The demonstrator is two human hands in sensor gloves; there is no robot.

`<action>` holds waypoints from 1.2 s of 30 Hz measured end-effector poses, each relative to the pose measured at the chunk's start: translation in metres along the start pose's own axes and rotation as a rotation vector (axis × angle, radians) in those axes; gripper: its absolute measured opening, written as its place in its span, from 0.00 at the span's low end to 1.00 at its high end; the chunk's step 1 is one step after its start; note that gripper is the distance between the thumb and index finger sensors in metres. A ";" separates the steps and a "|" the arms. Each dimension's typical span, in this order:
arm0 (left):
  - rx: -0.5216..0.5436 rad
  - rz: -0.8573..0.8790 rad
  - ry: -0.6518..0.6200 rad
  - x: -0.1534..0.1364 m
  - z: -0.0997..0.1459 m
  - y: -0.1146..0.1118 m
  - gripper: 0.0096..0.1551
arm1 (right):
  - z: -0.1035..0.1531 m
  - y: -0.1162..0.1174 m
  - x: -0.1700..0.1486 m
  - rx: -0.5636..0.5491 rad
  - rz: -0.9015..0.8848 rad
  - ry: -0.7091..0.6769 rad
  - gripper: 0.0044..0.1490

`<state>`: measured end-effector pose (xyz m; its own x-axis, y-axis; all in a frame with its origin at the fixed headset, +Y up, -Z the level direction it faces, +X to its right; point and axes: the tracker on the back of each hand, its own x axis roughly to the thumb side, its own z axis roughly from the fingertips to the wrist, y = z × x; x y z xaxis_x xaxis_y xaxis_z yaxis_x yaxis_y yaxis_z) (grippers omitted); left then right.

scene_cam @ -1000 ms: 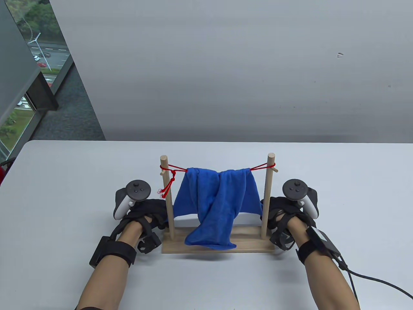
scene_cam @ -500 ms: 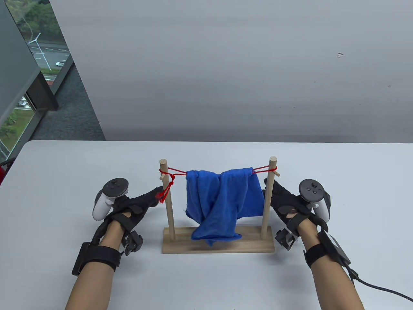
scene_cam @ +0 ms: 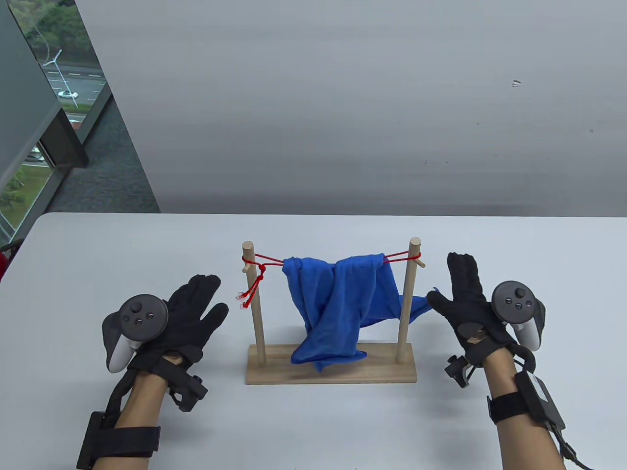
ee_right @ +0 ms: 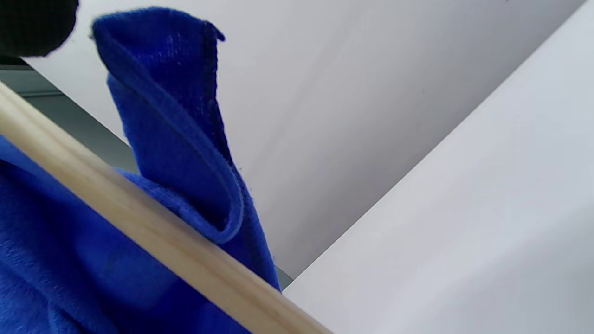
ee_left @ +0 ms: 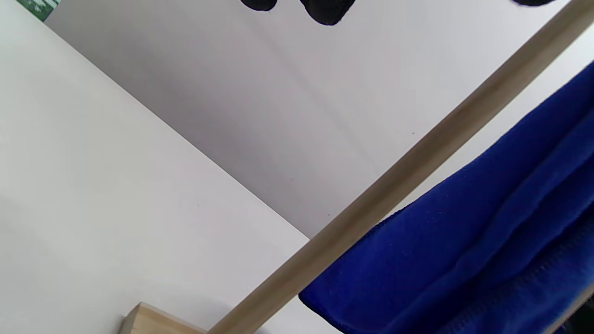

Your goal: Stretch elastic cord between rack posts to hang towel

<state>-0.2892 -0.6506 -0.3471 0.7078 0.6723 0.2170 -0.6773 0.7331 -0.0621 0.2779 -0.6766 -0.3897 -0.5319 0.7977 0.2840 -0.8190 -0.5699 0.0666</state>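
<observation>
A wooden rack [scene_cam: 392, 374] stands mid-table with a left post [scene_cam: 254, 303] and a right post [scene_cam: 407, 293]. A red elastic cord [scene_cam: 269, 258] runs between the post tops, its knotted loose ends [scene_cam: 250, 291] hanging by the left post. A blue towel [scene_cam: 338, 298] hangs bunched over the cord. My left hand [scene_cam: 215, 296] is open and empty, left of the rack. My right hand [scene_cam: 443, 276] is open to the right of the rack, fingers straight. A towel corner [ee_right: 171, 93] sticks out past the right post [ee_right: 139, 218] and reaches my thumb.
The white table [scene_cam: 98, 254] extends on all sides of the rack, with a grey wall behind. A black cable [scene_cam: 570, 453] runs from my right wrist to the bottom right. The left wrist view shows the left post [ee_left: 403, 171] and the towel [ee_left: 464, 260].
Both hands let go of the posts and moved outward and back, opening flat. The rack settled on the table. A towel corner now sticks out to the right past the right post.
</observation>
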 end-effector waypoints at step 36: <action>0.122 -0.542 0.142 -0.002 0.060 -0.028 0.67 | 0.075 0.029 0.021 -0.038 1.033 0.187 0.68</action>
<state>-0.2836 -0.6787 -0.2876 0.9748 0.2166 0.0527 -0.2219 0.9655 0.1363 0.2587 -0.6910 -0.3095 -0.9980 -0.0534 0.0327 0.0477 -0.9868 -0.1549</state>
